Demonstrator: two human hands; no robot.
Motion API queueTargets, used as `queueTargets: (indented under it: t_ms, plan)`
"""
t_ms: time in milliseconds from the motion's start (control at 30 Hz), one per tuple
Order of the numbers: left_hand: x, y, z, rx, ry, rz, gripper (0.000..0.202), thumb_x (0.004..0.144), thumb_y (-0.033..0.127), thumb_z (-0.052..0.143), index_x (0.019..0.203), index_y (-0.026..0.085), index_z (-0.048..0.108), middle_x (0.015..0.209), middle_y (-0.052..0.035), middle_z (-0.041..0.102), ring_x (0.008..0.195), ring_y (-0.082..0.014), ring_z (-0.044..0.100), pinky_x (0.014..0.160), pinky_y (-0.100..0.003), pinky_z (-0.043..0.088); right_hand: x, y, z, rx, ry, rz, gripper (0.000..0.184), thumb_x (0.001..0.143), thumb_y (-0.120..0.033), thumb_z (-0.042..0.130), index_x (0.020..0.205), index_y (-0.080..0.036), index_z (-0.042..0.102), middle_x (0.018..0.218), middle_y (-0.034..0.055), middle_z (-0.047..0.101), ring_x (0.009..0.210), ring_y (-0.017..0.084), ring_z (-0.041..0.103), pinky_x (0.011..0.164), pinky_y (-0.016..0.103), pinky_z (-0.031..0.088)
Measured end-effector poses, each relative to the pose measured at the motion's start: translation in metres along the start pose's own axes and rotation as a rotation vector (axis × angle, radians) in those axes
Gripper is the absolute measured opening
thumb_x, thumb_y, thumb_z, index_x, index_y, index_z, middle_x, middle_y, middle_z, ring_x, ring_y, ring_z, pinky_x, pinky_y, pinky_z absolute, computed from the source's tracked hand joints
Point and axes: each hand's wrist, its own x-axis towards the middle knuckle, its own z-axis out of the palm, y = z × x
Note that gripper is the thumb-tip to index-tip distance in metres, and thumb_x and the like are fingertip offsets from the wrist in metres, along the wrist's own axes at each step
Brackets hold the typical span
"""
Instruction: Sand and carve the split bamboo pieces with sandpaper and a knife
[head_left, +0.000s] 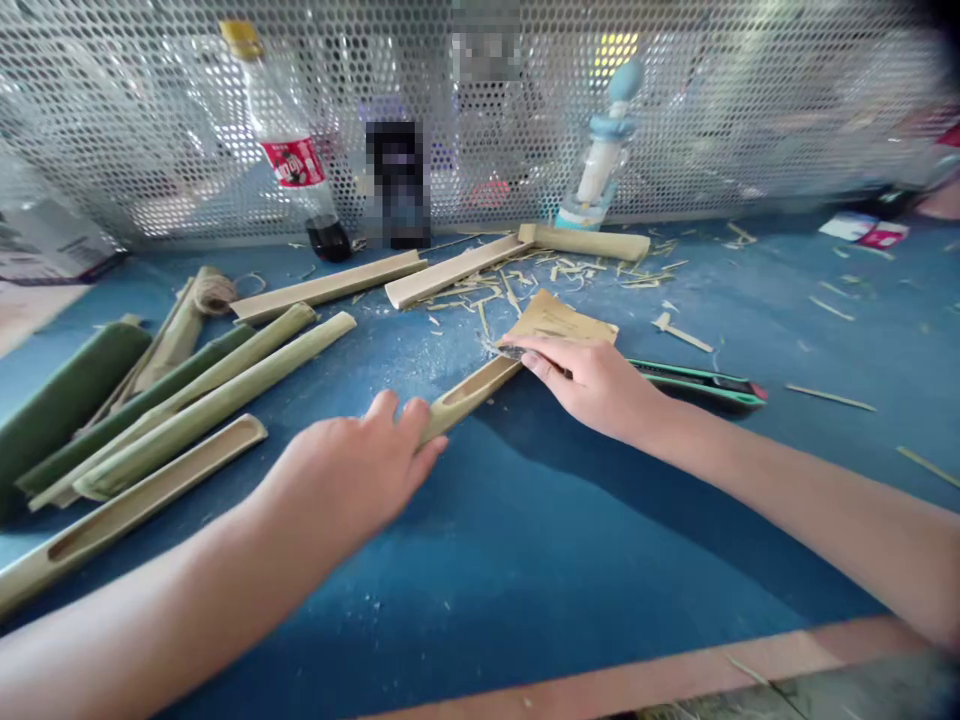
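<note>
My left hand (375,450) is wrapped around the near part of a hollowed bamboo piece (472,393), which slants away to the right just above the table. At its far end my right hand (600,385) pinches a small dark grey piece of sandpaper (512,351) against the bamboo. The fingers partly cover that end. Right behind the right hand lies a tan sheet of paper (559,318), bent at its edges. A black and green utility knife (705,385) rests beside the right wrist.
Several bamboo lengths (225,400) and a twine roll (215,292) lie at left. Split bamboo pieces (457,270) and shavings (577,270) lie farther back. A cola bottle (292,160) and a blue-white bottle (600,160) stand by the perforated metal screen (712,130). The blue table (480,590) has a wooden front edge.
</note>
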Motion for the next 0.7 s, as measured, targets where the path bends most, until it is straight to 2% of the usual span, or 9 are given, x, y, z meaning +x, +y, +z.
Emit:
queueTargets:
  t_ms: [67, 133, 300, 333, 400, 467, 600, 700]
  plan:
    - [-0.006, 0.014, 0.000, -0.030, -0.045, -0.031, 0.041, 0.102, 0.033, 0.023, 0.108, 0.014, 0.058, 0.085, -0.0092, 0.061, 0.056, -0.0211, 0.063, 0.041, -0.027, 0.024, 0.002, -0.002, 0.003, -0.010, -0.019, 0.011, 0.035, 0.099, -0.025, 0.046, 0.127, -0.014, 0.063, 0.127, 0.0078, 0.065, 0.120, 0.022, 0.060, 0.107, 0.038, 0.046]
    - [-0.009, 0.026, 0.000, -0.045, -0.029, -0.098, 0.042, 0.102, 0.029, 0.020, 0.107, 0.011, 0.058, 0.073, -0.0080, 0.058, 0.057, -0.0245, 0.065, 0.043, -0.028, 0.032, 0.002, -0.012, 0.009, 0.014, -0.039, 0.004, 0.035, 0.099, -0.028, 0.045, 0.126, -0.014, 0.063, 0.129, 0.0085, 0.063, 0.121, 0.021, 0.059, 0.108, 0.037, 0.045]
    - [-0.015, 0.038, 0.002, -0.059, 0.010, -0.105, 0.027, 0.097, 0.017, 0.030, 0.097, 0.012, 0.056, 0.067, -0.0077, 0.057, 0.056, -0.0258, 0.065, 0.045, -0.029, 0.043, 0.002, -0.041, 0.021, 0.162, -0.207, -0.242, 0.034, 0.100, -0.028, 0.045, 0.127, -0.016, 0.062, 0.131, 0.0057, 0.063, 0.126, 0.018, 0.055, 0.112, 0.034, 0.040]
    - [-0.015, 0.038, 0.002, -0.062, 0.006, -0.116, 0.026, 0.097, 0.018, 0.030, 0.093, 0.013, 0.056, 0.065, -0.0072, 0.056, 0.055, -0.0258, 0.064, 0.045, -0.029, 0.043, 0.003, -0.041, 0.021, 0.175, -0.218, -0.247, 0.034, 0.100, -0.027, 0.045, 0.128, -0.017, 0.061, 0.130, 0.0049, 0.063, 0.124, 0.018, 0.056, 0.111, 0.034, 0.041]
    - [-0.016, 0.037, 0.002, -0.079, -0.012, -0.146, 0.031, 0.099, 0.024, 0.028, 0.085, 0.014, 0.053, 0.059, -0.0057, 0.053, 0.050, -0.0262, 0.063, 0.042, -0.028, 0.042, 0.006, -0.037, 0.019, 0.136, -0.148, -0.116, 0.032, 0.101, -0.025, 0.042, 0.125, -0.021, 0.063, 0.125, 0.0030, 0.067, 0.118, 0.018, 0.061, 0.106, 0.035, 0.046]
    - [-0.016, 0.036, 0.002, -0.102, -0.023, -0.142, 0.032, 0.099, 0.027, 0.028, 0.081, 0.015, 0.052, 0.055, -0.0051, 0.052, 0.046, -0.0270, 0.062, 0.040, -0.028, 0.041, 0.007, -0.032, 0.017, 0.084, -0.092, -0.044, 0.032, 0.101, -0.024, 0.042, 0.122, -0.022, 0.065, 0.123, 0.0030, 0.068, 0.117, 0.019, 0.062, 0.106, 0.037, 0.046]
    - [-0.014, 0.031, 0.005, -0.115, -0.006, -0.110, 0.028, 0.098, 0.026, 0.033, 0.087, 0.014, 0.056, 0.055, -0.0058, 0.055, 0.044, -0.0283, 0.062, 0.038, -0.028, 0.042, 0.009, -0.027, 0.019, 0.170, -0.244, -0.291, 0.032, 0.099, -0.026, 0.047, 0.126, -0.018, 0.062, 0.131, 0.0057, 0.063, 0.126, 0.018, 0.054, 0.111, 0.035, 0.041]
    - [-0.013, 0.029, 0.007, -0.138, 0.022, -0.141, 0.033, 0.099, 0.028, 0.030, 0.084, 0.015, 0.057, 0.051, -0.0048, 0.055, 0.040, -0.0286, 0.060, 0.035, -0.030, 0.042, 0.013, -0.019, 0.021, 0.070, -0.141, -0.138, 0.031, 0.099, -0.024, 0.045, 0.122, -0.018, 0.065, 0.123, 0.0072, 0.068, 0.116, 0.020, 0.062, 0.104, 0.038, 0.047]
